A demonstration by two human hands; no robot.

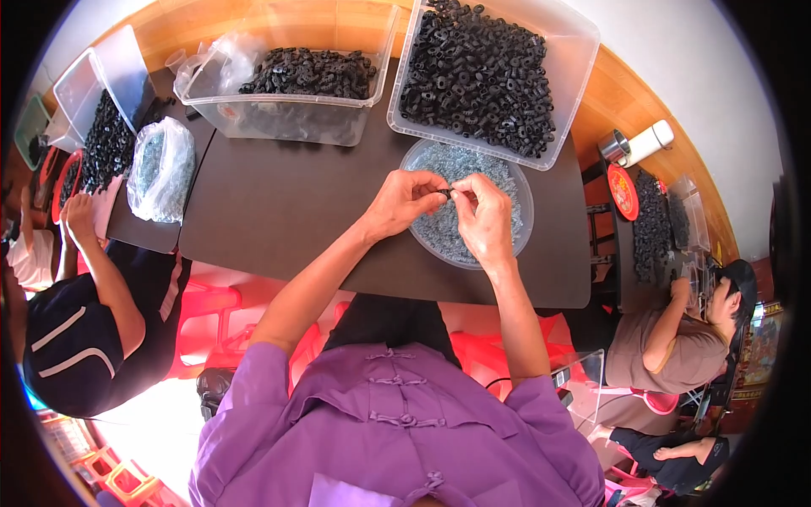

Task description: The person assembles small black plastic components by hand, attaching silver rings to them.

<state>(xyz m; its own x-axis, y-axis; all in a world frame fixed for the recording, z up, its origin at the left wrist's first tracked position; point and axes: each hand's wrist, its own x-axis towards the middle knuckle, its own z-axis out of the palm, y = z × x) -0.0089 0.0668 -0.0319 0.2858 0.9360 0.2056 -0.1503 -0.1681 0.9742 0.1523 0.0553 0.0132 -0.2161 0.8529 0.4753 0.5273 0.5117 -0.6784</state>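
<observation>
Both my hands meet above a round clear tub (530, 215) that is filled with small pale blue-grey pieces (448, 232). Between my fingertips is a small black ring-like part (444, 193). My left hand (404, 203) pinches it from the left, thumb and forefinger closed. From the other side my right hand (484, 218) closes thumb and forefinger on the same part. Its finer shape is too small to make out. Just beyond the tub, a large clear bin (583, 84) tilts toward me, heaped with black ring-like parts (477, 80).
A second clear bin (279, 118) holds black parts and a plastic bag at the back of the dark table (279, 194). Left of it lies a bag of pale pieces (160, 173). People sit at tables on the left (93, 329) and right (676, 338), near more black parts (650, 224).
</observation>
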